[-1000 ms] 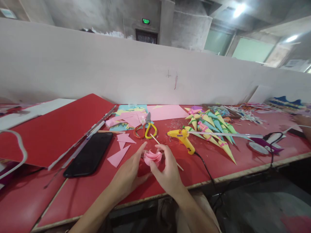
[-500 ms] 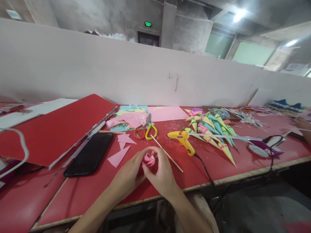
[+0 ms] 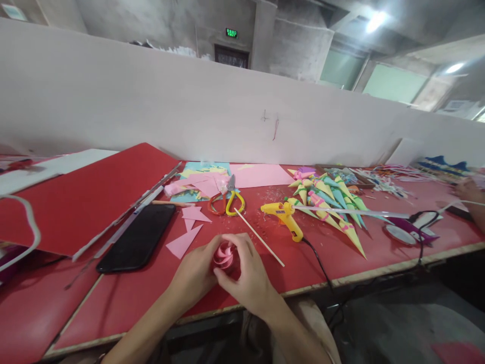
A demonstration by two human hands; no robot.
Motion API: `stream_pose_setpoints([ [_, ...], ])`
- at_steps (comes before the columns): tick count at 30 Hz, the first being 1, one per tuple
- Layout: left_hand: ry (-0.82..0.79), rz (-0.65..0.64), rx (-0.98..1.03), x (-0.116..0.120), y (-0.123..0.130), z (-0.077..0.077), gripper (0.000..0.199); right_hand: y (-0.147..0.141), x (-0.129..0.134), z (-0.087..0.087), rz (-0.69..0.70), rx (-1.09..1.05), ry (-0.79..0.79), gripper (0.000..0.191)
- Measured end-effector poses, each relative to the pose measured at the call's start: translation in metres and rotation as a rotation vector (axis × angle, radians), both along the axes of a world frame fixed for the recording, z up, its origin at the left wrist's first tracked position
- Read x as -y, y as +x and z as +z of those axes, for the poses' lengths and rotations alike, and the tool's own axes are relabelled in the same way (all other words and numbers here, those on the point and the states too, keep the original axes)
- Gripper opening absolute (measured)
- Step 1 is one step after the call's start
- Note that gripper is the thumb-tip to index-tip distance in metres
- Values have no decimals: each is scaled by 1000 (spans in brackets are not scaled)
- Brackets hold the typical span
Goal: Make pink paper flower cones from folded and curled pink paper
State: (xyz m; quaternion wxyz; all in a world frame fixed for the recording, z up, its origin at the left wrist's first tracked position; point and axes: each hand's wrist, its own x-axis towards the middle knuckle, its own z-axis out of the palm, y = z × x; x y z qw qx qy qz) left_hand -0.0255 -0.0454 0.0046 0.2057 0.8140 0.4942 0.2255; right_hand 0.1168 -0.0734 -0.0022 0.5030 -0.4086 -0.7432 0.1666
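Note:
A pink curled paper flower (image 3: 223, 256), its petals swirled, sits between my two hands over the front of the red table. My left hand (image 3: 199, 265) curves around its left side. From the right, my right hand (image 3: 248, 273) closes round it with thumb and fingers. Pink paper pieces (image 3: 185, 241) lie just beyond my left hand. Past my fingertips are scissors (image 3: 229, 197) with one red and one yellow handle. A thin wooden stick (image 3: 261, 238) lies slantwise beside my right hand.
A yellow glue gun (image 3: 284, 217) with a long clear stick rests at right, its cord running over the table edge. Behind it pile several paper cones (image 3: 333, 197). A black phone (image 3: 138, 240) and red sheet (image 3: 98, 197) lie left. Another person's hand (image 3: 470, 192) shows far right.
Both hands have moved slightly left and down with the pink flower between them. The flower is tilted so that more of its swirled top shows.

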Motion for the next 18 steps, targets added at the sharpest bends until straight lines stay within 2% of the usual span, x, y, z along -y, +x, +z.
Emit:
stream_pose_setpoints([
  [7, 74, -92, 178, 1, 0, 5, 36, 0, 2, 2, 19, -21, 6, 47],
  [12, 31, -93, 125, 1, 0, 3, 25, 1, 2, 3, 11, -42, 6, 44],
  [18, 60, -46, 50, 3, 3, -2, 30, 0, -2, 0, -19, -74, -10, 36],
])
